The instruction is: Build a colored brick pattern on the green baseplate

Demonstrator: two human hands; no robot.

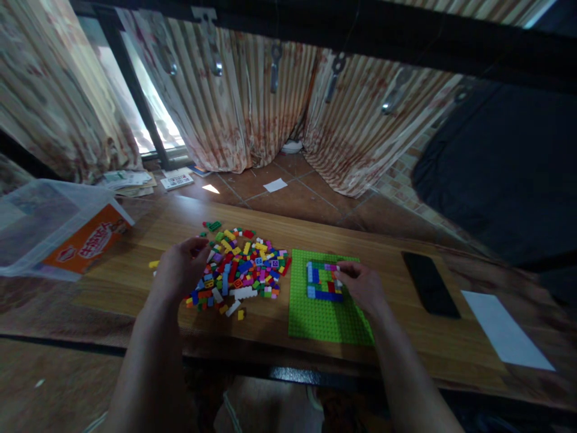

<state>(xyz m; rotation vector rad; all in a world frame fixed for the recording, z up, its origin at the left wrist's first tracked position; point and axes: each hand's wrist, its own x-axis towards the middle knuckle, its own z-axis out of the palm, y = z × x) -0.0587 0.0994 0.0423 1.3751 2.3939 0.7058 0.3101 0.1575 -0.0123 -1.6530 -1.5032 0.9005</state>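
Observation:
A green studded baseplate (306, 325) lies on the wooden table, bearing a low rectangular build of toy bricks (328, 296) in blue, green, red and other colours. At the build's right edge, my right hand (363, 285) is closed, thumb and forefinger pinching at a small toy brick that the fingers mostly hide. My left hand (180, 267) hovers by the left side of a loose pile of mixed toy bricks (243, 267). Its fingers are curved, with a gap between thumb and forefinger and no brick plainly visible in them.
A clear plastic bin (58, 198) with an orange label stands at the table's left end. Right of the baseplate lie a black phone (430, 285) and a white sheet of paper (507, 331). Papers (126, 180) and striped curtains (270, 108) are beyond the table (383, 240).

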